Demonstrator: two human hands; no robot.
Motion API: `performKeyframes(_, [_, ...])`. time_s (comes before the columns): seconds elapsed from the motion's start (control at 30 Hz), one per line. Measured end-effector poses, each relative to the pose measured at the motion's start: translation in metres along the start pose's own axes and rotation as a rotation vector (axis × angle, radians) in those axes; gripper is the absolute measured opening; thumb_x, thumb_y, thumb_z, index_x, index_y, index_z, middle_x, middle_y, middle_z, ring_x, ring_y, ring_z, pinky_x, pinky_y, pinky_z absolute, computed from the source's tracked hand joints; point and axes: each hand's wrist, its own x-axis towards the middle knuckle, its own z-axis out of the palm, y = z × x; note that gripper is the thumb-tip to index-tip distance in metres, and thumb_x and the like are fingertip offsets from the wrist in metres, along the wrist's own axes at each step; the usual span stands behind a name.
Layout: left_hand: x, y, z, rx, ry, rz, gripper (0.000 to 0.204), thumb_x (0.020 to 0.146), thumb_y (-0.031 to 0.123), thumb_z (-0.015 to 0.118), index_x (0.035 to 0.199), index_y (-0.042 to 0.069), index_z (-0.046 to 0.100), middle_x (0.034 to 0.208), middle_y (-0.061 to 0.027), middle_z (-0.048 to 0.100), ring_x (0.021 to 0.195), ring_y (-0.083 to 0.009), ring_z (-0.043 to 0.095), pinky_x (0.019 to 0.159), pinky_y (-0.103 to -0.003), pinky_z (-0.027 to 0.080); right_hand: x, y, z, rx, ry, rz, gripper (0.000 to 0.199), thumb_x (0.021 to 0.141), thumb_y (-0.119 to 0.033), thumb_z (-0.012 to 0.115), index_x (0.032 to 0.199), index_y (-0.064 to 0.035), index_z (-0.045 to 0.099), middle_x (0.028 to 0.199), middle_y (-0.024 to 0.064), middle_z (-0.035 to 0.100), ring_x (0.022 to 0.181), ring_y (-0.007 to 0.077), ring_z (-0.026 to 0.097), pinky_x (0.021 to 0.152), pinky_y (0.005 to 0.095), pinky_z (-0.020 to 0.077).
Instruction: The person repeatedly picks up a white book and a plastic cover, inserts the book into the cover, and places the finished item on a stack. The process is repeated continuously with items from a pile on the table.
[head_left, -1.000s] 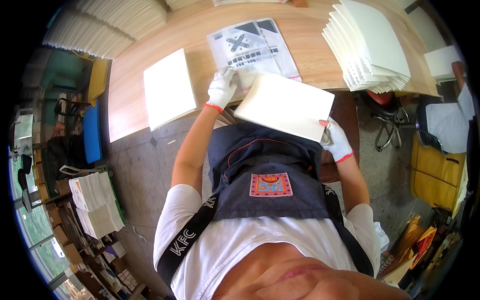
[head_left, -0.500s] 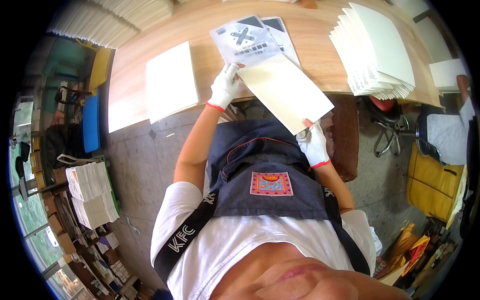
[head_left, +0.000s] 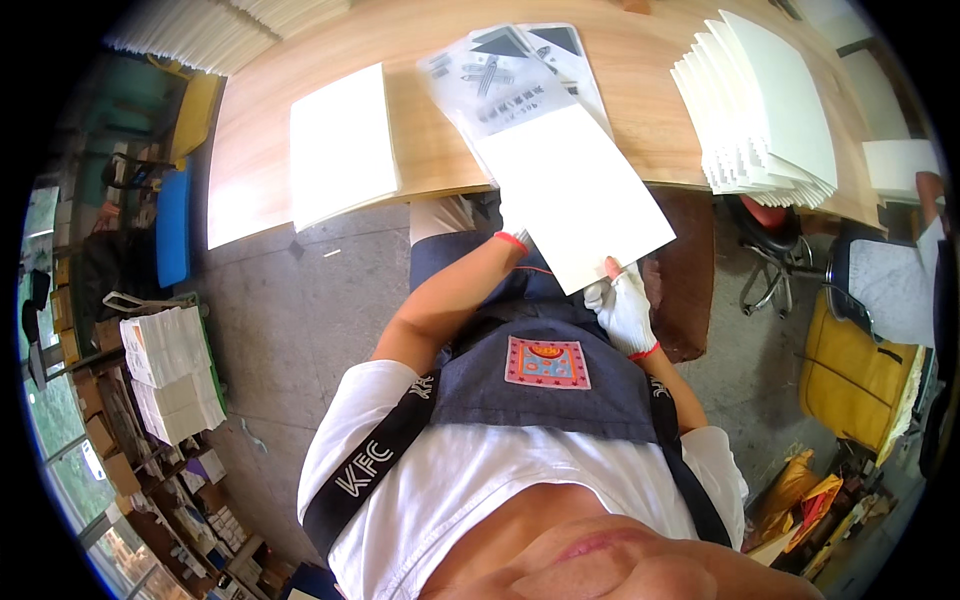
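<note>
Left hand: Nearly all of my left hand (head_left: 508, 220) is hidden under the white paper (head_left: 590, 205); only a strip of glove and the red cuff show, so I cannot tell whether those fingers grip or lie loose.
Right hand: My right hand (head_left: 625, 308) pinches the paper's near right corner area, bare thumb tip on top, the other fingers bent in below the edge.
White paper: It slants from the table (head_left: 250, 170) toward me, its near end above my apron (head_left: 480, 390), its far end meeting the printed sleeve (head_left: 490, 80).
Sleeve mouth: The glare is poor to read here; the paper's far end may be inside the sleeve or merely against it.
Second sleeve: The second sleeve (head_left: 580, 70) lies partly covered, far and to the right of the first.
Cut off: The tall paper stacks (head_left: 200, 35) at far left run out of view.
Textures: Knitted white gloves, smooth matte paper, filmy translucent sleeves with dark print, pale wood grain, dark cloth apron with a square pink-edged patch (head_left: 548, 362).
Shapes: A flat oblong stack (head_left: 345, 145) sits left on the table, overhanging the near edge; a fanned stack (head_left: 770, 110) rises right, its edges stepped.
</note>
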Motion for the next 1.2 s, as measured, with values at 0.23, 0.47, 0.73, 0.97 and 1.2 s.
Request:
performKeyframes(0.23, [-0.031, 0.012, -0.013, 0.114, 0.132, 0.110, 0.023, 0.092, 0.016, 0.048, 0.101, -0.003, 0.056, 0.090, -0.0140, 0.064, 0.070, -0.0209, 0.065, 0.059, -0.032, 0.056, 0.026, 0.035, -0.006, -0.110, 0.133, 0.074, 0.015, 0.092, -0.009, 0.047, 0.106, -0.0048, 0.047, 0.088, 0.0123, 0.061, 0.058, 0.0207, 0.063, 0.048, 0.0287, 0.0536])
performKeyframes(0.47, [-0.034, 0.017, -0.011, -0.210, 0.167, -0.060, 0.029, 0.096, 0.022, 0.040, 0.104, -0.002, 0.054, 0.091, -0.0151, 0.062, 0.076, -0.0221, 0.064, 0.064, -0.032, 0.056, 0.009, 0.032, 0.002, -0.158, 0.114, 0.010, 0.017, 0.093, -0.013, 0.049, 0.105, -0.0030, 0.045, 0.086, 0.0132, 0.060, 0.060, 0.0205, 0.063, 0.050, 0.0297, 0.0538])
performKeyframes(0.73, [-0.068, -0.023, -0.019, 0.212, 0.007, 0.011, 0.043, 0.093, 0.036, 0.044, 0.119, 0.000, 0.047, 0.105, -0.0144, 0.059, 0.097, -0.0242, 0.058, 0.080, -0.035, 0.052, 0.021, 0.044, 0.003, -0.125, 0.205, 0.070, 0.015, 0.092, -0.012, 0.051, 0.103, -0.0020, 0.049, 0.089, 0.0104, 0.060, 0.069, 0.0209, 0.064, 0.057, 0.0324, 0.0564])
performKeyframes(0.97, [-0.056, -0.012, -0.007, 0.578, 0.195, -0.013, 0.020, 0.088, 0.011, 0.049, 0.101, -0.001, 0.057, 0.088, -0.0070, 0.064, 0.076, -0.0155, 0.061, 0.065, -0.028, 0.051, 0.141, 0.044, 0.021, 0.392, -0.049, 0.104, 0.017, 0.095, -0.016, 0.042, 0.102, -0.0010, 0.045, 0.091, 0.0146, 0.057, 0.088, 0.0326, 0.061, 0.080, 0.0453, 0.0540])
performKeyframes(1.2, [-0.093, 0.061, -0.007, 0.293, 0.249, -0.157, 0.029, 0.089, 0.025, 0.058, 0.108, 0.004, 0.052, 0.097, -0.0111, 0.061, 0.078, -0.0228, 0.064, 0.064, -0.032, 0.054, 0.112, 0.005, 0.036, -0.812, -0.164, 0.064, 0.026, 0.093, -0.024, 0.047, 0.109, -0.0056, 0.058, 0.067, 0.0054, 0.060, 0.046, 0.0110, 0.054, 0.042, 0.0242, 0.0436])
